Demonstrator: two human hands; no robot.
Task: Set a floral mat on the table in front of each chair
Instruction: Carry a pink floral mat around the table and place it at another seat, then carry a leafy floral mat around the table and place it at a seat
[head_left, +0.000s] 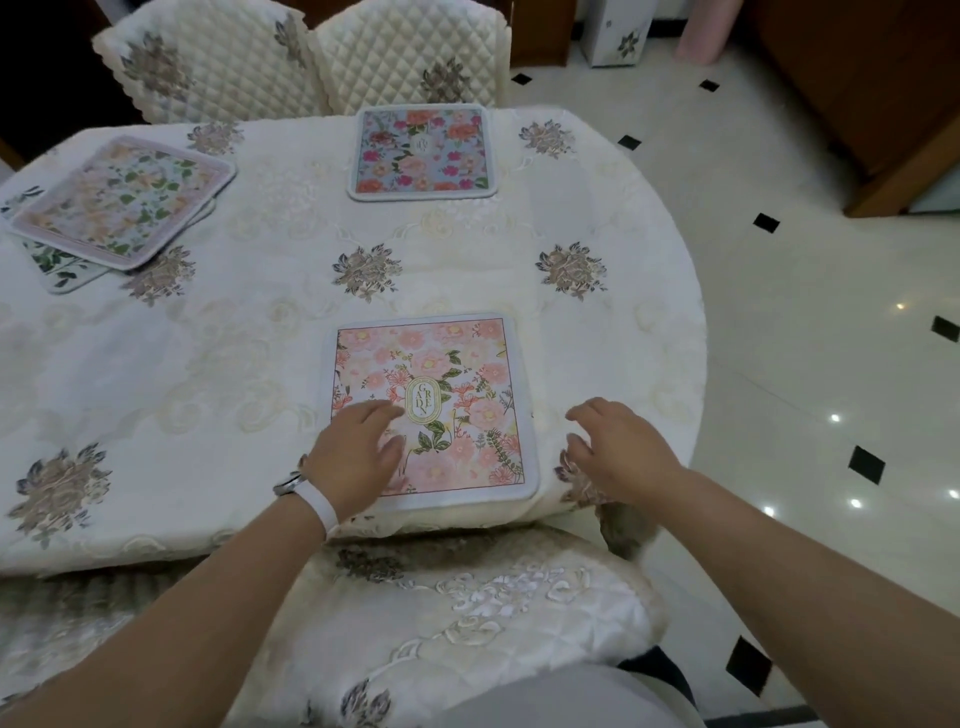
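The left hand (358, 452) lies over the pink mat (441, 374), the right hand (618, 452) open just beside it.

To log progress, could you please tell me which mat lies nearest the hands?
The pink mat, by the near edge; the blue mat lies opposite, the stack sits far left.

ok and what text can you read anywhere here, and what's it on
"GARDEN": staggered letters in the oval emblem at the middle of the pink mat.
Blue mat: its centre emblem is too small and blurred to read.
No other text shows.
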